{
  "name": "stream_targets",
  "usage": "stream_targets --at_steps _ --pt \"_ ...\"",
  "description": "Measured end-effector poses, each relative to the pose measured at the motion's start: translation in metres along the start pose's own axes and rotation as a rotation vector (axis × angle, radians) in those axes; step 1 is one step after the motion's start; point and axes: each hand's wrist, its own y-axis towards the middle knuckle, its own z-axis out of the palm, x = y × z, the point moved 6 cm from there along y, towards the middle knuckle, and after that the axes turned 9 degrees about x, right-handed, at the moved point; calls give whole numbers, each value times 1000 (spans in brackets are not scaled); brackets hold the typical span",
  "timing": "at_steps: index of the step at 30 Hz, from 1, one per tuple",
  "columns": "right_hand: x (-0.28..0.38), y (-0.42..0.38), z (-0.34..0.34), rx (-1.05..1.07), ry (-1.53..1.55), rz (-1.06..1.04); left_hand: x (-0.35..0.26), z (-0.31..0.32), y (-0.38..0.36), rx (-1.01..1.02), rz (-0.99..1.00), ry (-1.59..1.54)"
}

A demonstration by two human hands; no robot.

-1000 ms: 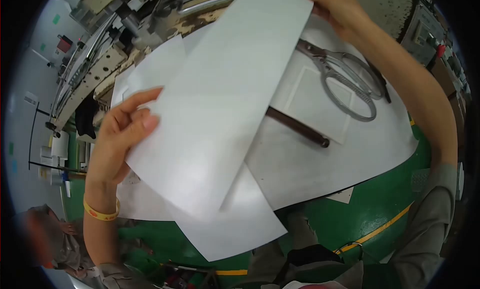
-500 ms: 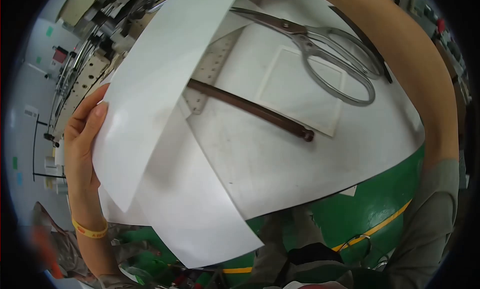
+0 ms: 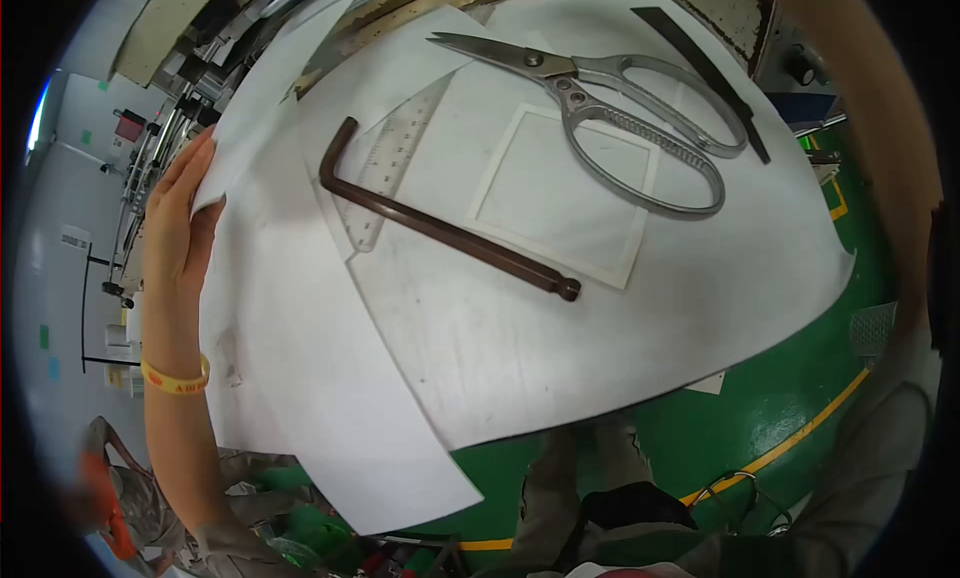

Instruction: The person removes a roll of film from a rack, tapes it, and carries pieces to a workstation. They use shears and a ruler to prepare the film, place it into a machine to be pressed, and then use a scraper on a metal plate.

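Since a second ago the white paper strip (image 3: 270, 108) has swung off the table centre to the far left edge, uncovering the hex key (image 3: 440, 228), scissors (image 3: 610, 108) and ruler (image 3: 390, 168). My left hand (image 3: 180, 228) holds the strip, fingers together along its edge. Right hand out of view, only forearm visible. No containers seen.

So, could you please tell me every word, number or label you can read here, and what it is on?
Nothing here reads clearly.
Yellow wristband: red print, too small to read.
Clear ruler: graduation marks only, its figures too blurred.
Scissors: no visible marking.
White sheets: blank.
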Motion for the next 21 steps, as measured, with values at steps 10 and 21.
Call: stream_targets --at_steps 10,21 --pt "-117 -182 -99 -984 -319 -269 7 51 -3 -23 -131 -149" --pt "-248 -204 -167 -914 356 -12 -10 70 50 64 -44 -357"
